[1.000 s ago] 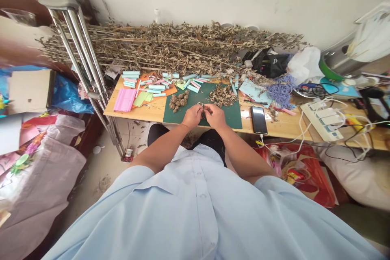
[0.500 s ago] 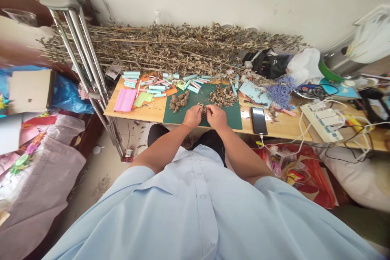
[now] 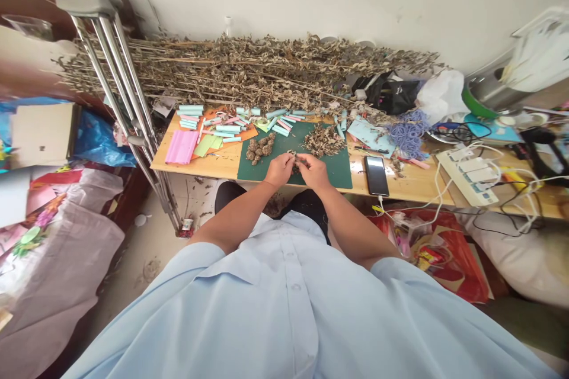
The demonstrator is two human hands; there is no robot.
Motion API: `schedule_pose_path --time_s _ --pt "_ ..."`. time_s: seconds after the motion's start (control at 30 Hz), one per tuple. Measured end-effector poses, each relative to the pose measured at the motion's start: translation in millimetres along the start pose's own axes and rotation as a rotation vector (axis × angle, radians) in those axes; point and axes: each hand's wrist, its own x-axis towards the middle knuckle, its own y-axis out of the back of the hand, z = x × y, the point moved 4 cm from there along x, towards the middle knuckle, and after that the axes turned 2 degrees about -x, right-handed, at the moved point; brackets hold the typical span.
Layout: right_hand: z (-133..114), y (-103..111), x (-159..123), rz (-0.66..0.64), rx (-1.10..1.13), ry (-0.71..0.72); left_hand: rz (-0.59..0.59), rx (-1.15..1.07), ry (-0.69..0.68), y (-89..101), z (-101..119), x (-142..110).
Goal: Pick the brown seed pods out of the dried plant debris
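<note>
Two bare hands are pinching one small dark clump of dried plant matter (image 3: 294, 161) above the near part of a green cutting mat (image 3: 340, 175). Left hand (image 3: 280, 169) and right hand (image 3: 312, 171) are both curling nearly closed, their fingers meeting on the clump from either side. The clump is looking brown-black and crumbly, and is mostly hidden by the fingers, so its exact shape cannot be told.

Nearest items: a light-blue button shirt (image 3: 284, 308) is filling the foreground, with dark trouser knees (image 3: 229, 195) showing below the forearms.

On the mat: knobbly dried seed heads (image 3: 260, 148) are lying in a small heap at 11 o'clock, and torn dried leaves (image 3: 323, 141) are lying in a looser heap at 12 o'clock.

On the wooden table (image 3: 213, 163): a black smartphone (image 3: 376, 176) is lying at 2 o'clock, a pink paper stack (image 3: 181, 146) at 10 o'clock, and teal paper rolls (image 3: 191, 115) beyond it. A tangle of purple cord (image 3: 409, 139) is sitting at 1 o'clock, and a white power strip (image 3: 466, 169) at 2 o'clock.

Farthest: long dried leafy stems (image 3: 249, 68) are lying along the wall at 12 o'clock, with a metal crutch (image 3: 116, 100) leaning at 10 o'clock.
</note>
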Motion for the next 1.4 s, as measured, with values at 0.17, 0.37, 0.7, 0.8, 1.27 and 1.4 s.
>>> schedule_pose_path --time_s 0.17,0.37,0.7,0.8,1.27,1.4 --pt "1.2 4.8 3.1 0.114 -0.092 -0.017 0.025 -0.01 0.024 1.6 0.7 -0.1" --pt "15.1 4.3 6.7 0.09 -0.029 -0.108 0.017 -0.043 0.022 3.4 3.9 -0.8" --pt "9.6 -4.4 5.9 0.076 0.054 -0.021 0.001 0.013 -0.031 1.4 1.8 0.7" --pt "13.1 -0.8 7.8 0.137 0.08 -0.058 0.017 0.006 -0.014 1.8 0.0 0.7" --pt "19.4 -3.6 9.4 0.108 0.175 -0.137 0.004 -0.013 -0.02 1.1 1.1 0.0" --pt "14.9 -3.0 7.6 0.081 0.088 -0.067 -0.004 0.006 -0.04 1.4 1.8 0.4"
